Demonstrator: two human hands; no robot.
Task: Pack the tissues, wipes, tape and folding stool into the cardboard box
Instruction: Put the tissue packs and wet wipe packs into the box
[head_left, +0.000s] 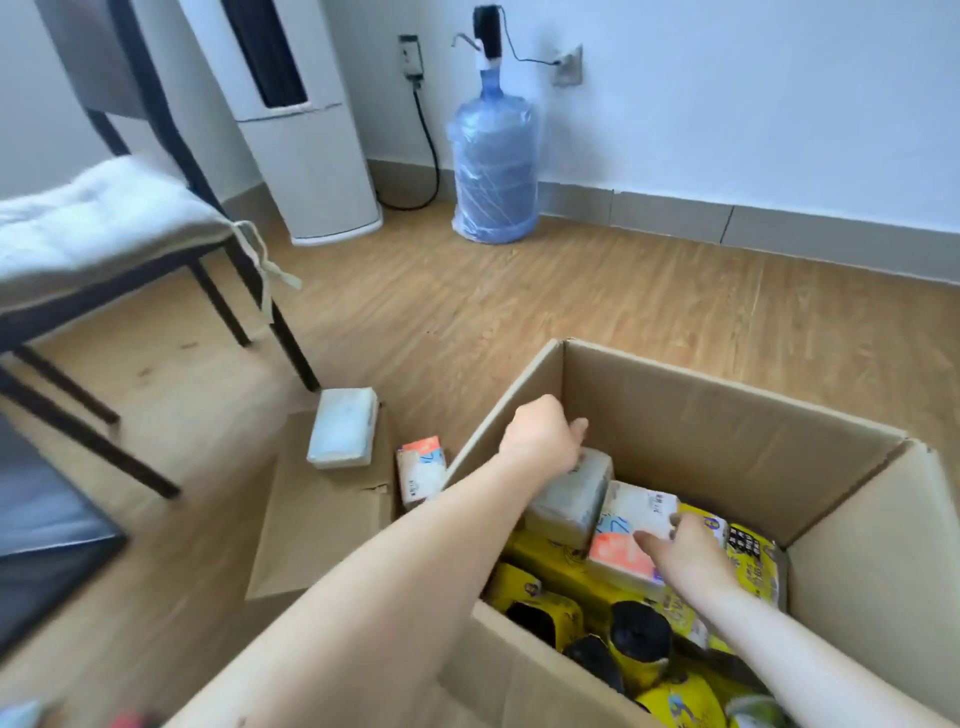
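Observation:
The open cardboard box (717, 431) sits on the floor at the lower right. Inside lie yellow-wrapped rolls (540, 608) with dark cores. My left hand (540, 439) reaches over the box's left wall and grips a grey-beige tissue pack (571, 499) standing on the yellow packs. My right hand (685, 551) holds a white and orange tissue pack (628, 530) right beside it. Outside, on the box's flattened left flap, lie a white wipes pack (344, 428) and another white and orange tissue pack (421, 470). No tape or folding stool can be made out.
A dark-legged chair (104, 270) with a pale cushion stands at the left. A white floor appliance (306, 130) and a blue water jug (493, 161) with a pump stand by the far wall. Wooden floor (571, 291) lies beyond the box.

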